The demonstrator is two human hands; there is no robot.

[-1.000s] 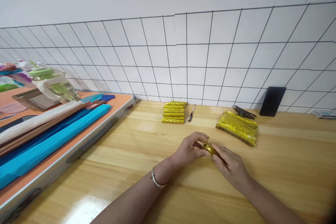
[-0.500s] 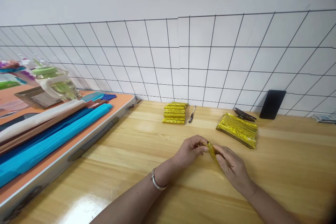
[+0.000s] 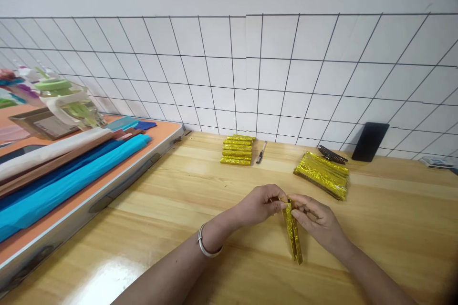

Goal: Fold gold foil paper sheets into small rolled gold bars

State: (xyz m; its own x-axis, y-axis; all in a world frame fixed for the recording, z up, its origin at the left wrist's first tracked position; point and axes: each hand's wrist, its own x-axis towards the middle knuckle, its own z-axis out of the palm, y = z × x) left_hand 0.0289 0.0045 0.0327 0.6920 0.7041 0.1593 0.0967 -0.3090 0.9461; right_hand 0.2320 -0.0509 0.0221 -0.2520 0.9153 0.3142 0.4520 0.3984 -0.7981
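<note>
A narrow folded strip of shiny gold foil (image 3: 292, 236) hangs from my fingers over the wooden table, its lower end pointing toward me. With thumb and fingers my left hand (image 3: 263, 205) pinches its upper end; a silver bangle circles that wrist. My right hand (image 3: 317, 219) pinches the same upper end from the right side. Beyond my hands, several similar folded gold strips (image 3: 236, 150) lie in a row near the wall. A flat stack of gold foil sheets (image 3: 322, 174) rests to the right, behind my right hand.
A pen (image 3: 261, 152) lies beside the row of strips. Behind the foil stack are a dark hair clip (image 3: 332, 154) and a black phone (image 3: 369, 141) leaning on the tiled wall. At left, an orange-topped surface (image 3: 168, 129) carries rolled coloured paper (image 3: 107, 167), a cardboard box and a green-lidded bottle (image 3: 59, 95).
The gold strip has turned from lying largely covered between my hands to hanging downward, with its length now showing. My right hand has shifted to its upper end.
</note>
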